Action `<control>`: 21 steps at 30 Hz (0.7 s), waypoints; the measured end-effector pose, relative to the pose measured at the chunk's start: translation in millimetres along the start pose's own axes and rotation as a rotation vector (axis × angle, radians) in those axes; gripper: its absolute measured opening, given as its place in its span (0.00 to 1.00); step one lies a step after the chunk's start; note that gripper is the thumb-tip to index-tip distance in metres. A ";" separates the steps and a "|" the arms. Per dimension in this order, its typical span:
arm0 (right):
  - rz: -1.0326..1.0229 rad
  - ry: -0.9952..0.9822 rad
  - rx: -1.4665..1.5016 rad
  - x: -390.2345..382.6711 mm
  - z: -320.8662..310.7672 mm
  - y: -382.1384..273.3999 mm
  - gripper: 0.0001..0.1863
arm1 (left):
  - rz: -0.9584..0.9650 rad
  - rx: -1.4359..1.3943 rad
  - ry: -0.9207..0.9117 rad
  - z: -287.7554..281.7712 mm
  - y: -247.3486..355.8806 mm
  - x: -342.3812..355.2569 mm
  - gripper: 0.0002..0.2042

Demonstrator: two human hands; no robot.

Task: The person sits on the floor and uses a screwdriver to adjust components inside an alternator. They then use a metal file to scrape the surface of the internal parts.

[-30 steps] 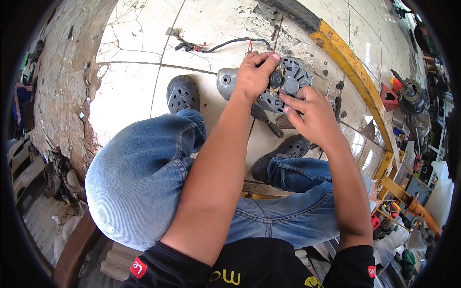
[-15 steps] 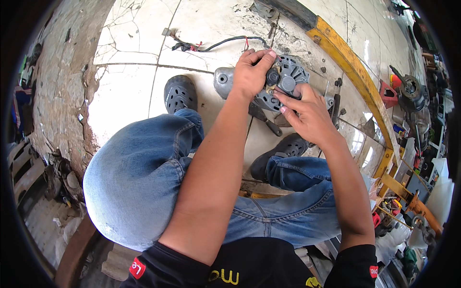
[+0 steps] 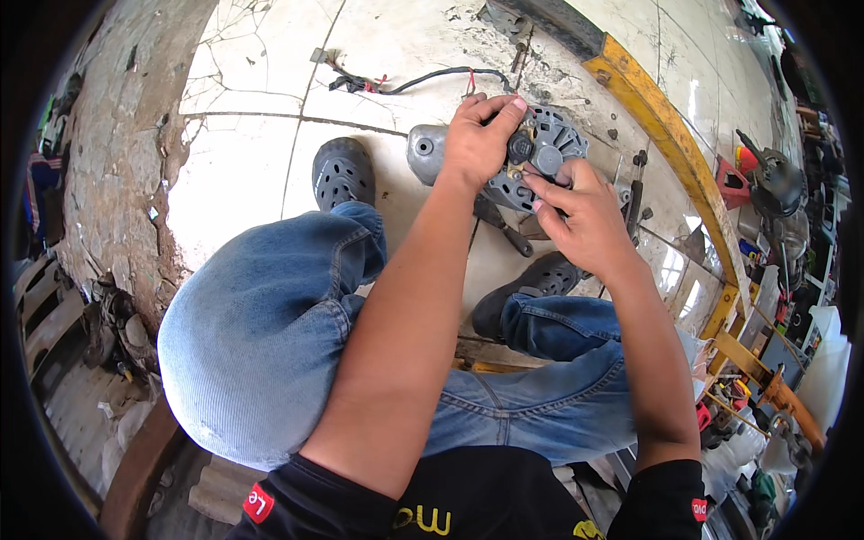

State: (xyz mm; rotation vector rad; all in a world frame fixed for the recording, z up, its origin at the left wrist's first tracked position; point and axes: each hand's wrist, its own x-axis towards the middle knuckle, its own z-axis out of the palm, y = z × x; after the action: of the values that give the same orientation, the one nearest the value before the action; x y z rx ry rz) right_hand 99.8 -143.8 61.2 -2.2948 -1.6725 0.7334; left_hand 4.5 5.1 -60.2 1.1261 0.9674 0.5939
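Note:
A grey metal alternator (image 3: 562, 139) with a slotted rear cover, round cap and black round part lies on the tiled floor between my feet. My left hand (image 3: 481, 139) grips its upper left, thumb at the top edge near a thin red wire. My right hand (image 3: 580, 216) has curled fingers on its lower middle, by a small brass-coloured fitting (image 3: 515, 171); whether a small piece is between the fingertips is unclear. A silver metal piece (image 3: 423, 153) sits to the left. A black-handled tool (image 3: 513, 236) lies below the alternator. A black wiring harness (image 3: 405, 87) runs above it.
A yellow steel frame (image 3: 666, 117) arcs along the right. Beyond it stand a dark metal assembly (image 3: 776, 187), a red stand (image 3: 729, 184) and cluttered tools. My grey clogs (image 3: 342, 171) rest on the tiles (image 3: 243, 153); broken concrete (image 3: 117, 180) lies at left.

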 end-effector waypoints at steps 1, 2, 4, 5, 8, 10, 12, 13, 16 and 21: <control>0.009 0.005 0.001 0.0 1.2 -1.4 0.17 | -0.007 0.005 -0.002 -1.6 0.1 0.0 0.21; -0.010 0.006 -0.024 -0.1 -0.2 -1.0 0.17 | -0.013 0.008 -0.005 -2.6 0.4 0.4 0.21; -0.051 0.008 -0.072 0.0 -5.2 1.2 0.17 | -0.044 0.003 -0.020 -4.5 1.8 0.5 0.21; -0.050 -0.005 -0.077 0.3 -6.8 2.1 0.17 | -0.059 0.001 -0.024 -5.0 2.9 -0.1 0.21; -0.057 0.001 -0.084 -0.7 -7.7 5.0 0.18 | -0.053 0.000 -0.012 -2.1 4.4 -2.4 0.21; -0.078 0.063 -0.067 -2.8 1.4 7.0 0.18 | 0.001 0.012 0.001 0.4 3.2 -3.0 0.21; -0.060 0.054 -0.066 -3.3 1.2 4.4 0.17 | -0.025 -0.016 -0.016 -0.7 0.7 -0.6 0.21; -0.050 0.053 -0.065 -3.5 1.3 3.1 0.17 | -0.037 -0.030 -0.026 -1.7 -0.5 1.2 0.21; -0.069 0.092 -0.043 -7.0 8.1 4.1 0.17 | -0.044 -0.045 -0.041 -3.9 -2.9 3.0 0.21; -0.029 0.033 0.035 -3.6 8.8 10.6 0.17 | -0.149 -0.117 -0.092 -5.4 5.7 -0.5 0.20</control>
State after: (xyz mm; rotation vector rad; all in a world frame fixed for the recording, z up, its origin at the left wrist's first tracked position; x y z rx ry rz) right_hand 103.3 -151.7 50.0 -2.2414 -1.6618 0.7091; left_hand -0.1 9.3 -55.3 0.9607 0.9166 0.4681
